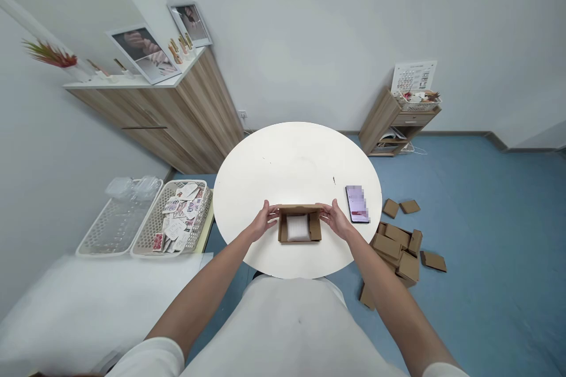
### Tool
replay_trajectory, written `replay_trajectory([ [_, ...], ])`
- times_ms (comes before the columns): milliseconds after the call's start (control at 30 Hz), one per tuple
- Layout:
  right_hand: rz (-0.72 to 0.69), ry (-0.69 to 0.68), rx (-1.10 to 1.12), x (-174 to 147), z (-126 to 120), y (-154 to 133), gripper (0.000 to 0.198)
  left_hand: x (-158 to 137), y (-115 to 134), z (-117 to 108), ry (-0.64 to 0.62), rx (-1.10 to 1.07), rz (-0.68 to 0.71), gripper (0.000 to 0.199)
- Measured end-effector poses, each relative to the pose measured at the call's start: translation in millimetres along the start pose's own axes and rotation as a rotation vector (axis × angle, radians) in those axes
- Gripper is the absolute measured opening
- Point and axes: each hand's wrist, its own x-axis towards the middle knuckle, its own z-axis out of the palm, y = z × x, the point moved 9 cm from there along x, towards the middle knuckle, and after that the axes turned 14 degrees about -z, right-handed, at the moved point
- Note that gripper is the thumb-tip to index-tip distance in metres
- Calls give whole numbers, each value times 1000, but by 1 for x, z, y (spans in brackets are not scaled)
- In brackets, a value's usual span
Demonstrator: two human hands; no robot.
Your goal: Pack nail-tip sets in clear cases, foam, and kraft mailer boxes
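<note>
A small brown cardboard box stands on the white oval table, its lid raised at the far side. Inside it lies a white, padded-looking packet; what the packet contains is hidden. My left hand grips the box's left side near the raised lid, the fingertips at the cardboard. On the opposite side, my right hand holds the right edge of the lid in its fingers. A phone with a lit screen lies on the table to the right of my right hand.
Several brown cardboard boxes are piled on the blue floor at right. To the left stand a white basket of printed cards and another basket with clear plastic packs. A wooden cabinet and a small shelf unit stand by the wall.
</note>
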Motion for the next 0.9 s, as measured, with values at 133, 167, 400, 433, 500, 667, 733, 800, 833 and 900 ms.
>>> replay_trajectory([
  [133,6,-42,-210,-23,3,6,58,-14,-12,9,40,157,76,62],
  [167,9,-52,-254,-28,3,10,56,-17,-15,10,75,218,91,60],
  [400,-133,105,-636,-50,-9,27,40,-37,-27,19,408,644,279,45],
  [433,-143,128,-678,-53,-10,31,39,-38,-31,21,439,696,276,44],
  [500,-146,151,-739,-59,-8,41,38,-37,-41,25,481,793,239,43],
  [667,-158,180,-810,-74,-1,52,53,-33,-53,22,512,851,195,47],
  [733,-175,179,-845,-78,2,49,58,-33,-54,17,497,820,196,49],
  [800,-188,154,-891,-80,7,47,59,-33,-56,14,452,782,180,52],
  [833,-187,136,-910,-81,10,48,59,-32,-57,14,417,760,177,54],
  [900,-177,107,-934,-81,17,51,62,-31,-59,17,334,701,196,59],
])
